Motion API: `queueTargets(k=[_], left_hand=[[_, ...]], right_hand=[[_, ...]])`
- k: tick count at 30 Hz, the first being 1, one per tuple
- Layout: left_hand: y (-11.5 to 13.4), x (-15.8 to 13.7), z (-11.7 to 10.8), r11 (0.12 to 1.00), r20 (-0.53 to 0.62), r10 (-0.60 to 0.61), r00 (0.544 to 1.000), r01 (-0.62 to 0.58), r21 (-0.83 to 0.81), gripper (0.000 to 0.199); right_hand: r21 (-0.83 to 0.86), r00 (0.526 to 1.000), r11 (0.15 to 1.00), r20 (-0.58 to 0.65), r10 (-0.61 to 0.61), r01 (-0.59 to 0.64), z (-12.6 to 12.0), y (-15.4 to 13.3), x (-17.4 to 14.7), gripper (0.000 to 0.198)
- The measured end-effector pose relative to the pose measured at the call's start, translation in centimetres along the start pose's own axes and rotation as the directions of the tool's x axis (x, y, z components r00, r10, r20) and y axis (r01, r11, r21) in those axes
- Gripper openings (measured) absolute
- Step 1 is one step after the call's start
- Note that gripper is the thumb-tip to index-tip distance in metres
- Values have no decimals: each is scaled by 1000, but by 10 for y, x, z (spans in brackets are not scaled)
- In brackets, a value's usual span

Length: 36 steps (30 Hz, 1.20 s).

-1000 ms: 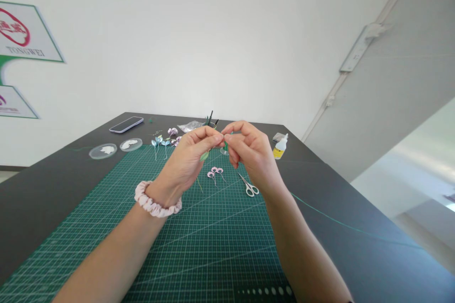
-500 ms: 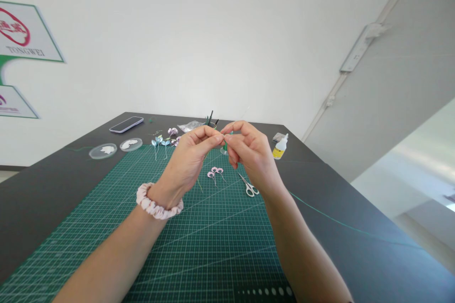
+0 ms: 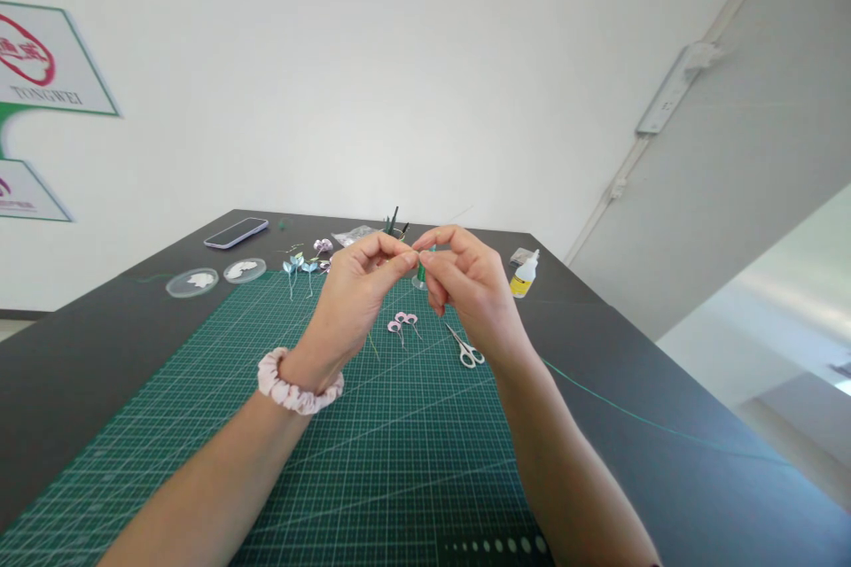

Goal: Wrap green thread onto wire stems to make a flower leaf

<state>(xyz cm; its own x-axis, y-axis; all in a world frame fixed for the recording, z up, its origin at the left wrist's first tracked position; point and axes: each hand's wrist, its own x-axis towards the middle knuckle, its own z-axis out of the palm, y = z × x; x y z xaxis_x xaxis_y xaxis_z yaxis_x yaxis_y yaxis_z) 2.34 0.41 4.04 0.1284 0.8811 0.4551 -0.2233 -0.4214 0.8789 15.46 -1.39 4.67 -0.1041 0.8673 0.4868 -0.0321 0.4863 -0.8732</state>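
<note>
My left hand [image 3: 365, 283], with a pale pink scrunchie [image 3: 292, 385] at its wrist, is closed in a pinch. Its fingertips meet those of my right hand [image 3: 462, 279], which pinches as well. From the fingers a thin wire [image 3: 460, 214] sticks out up and to the right; the rest of it is hidden by the fingers. A thin yellowish strand [image 3: 374, 347] shows below my left hand, and whether it is held or lies on the mat I cannot tell. Behind the fingertips stands a green spool [image 3: 421, 275]. Several small pink petal loops on wire stems [image 3: 402, 319] lie below.
White-handled scissors [image 3: 467, 356] rest on the green cutting mat [image 3: 372, 461]. A glue bottle [image 3: 524, 276] stands at right. Blue flowers [image 3: 300, 266], purple flowers [image 3: 323, 245], two shallow dishes [image 3: 192, 292] and a phone [image 3: 236, 233] are at left. Green thread [image 3: 612, 405] trails right.
The wire's free end has swung down and to the right, so it lies flatter. Both hands keep nearly the same place and pinch.
</note>
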Motion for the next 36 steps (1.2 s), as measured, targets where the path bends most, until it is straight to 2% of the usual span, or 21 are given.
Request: queueTargets(k=[9,17,31,36], left_hand=[[-6,-1,-5,982,-23,92,995,-87,166,9],[1,-4,-2,946,-50,159,986,-138,293,11],[4,-4,1,886,-69,259,964,-208,415,10],[4,-4,1,898,-84,241,967,-189,397,9]], right_hand=[[-3,1000,1000,-12,0,0,0,0,0,3],[-3,1000,1000,-19,13,-13,1,0,-1,3],[14,1000,1000,4,19,-20,-1,-1,1,4],[44,1000,999,7,28,-28,2,0,1,2]])
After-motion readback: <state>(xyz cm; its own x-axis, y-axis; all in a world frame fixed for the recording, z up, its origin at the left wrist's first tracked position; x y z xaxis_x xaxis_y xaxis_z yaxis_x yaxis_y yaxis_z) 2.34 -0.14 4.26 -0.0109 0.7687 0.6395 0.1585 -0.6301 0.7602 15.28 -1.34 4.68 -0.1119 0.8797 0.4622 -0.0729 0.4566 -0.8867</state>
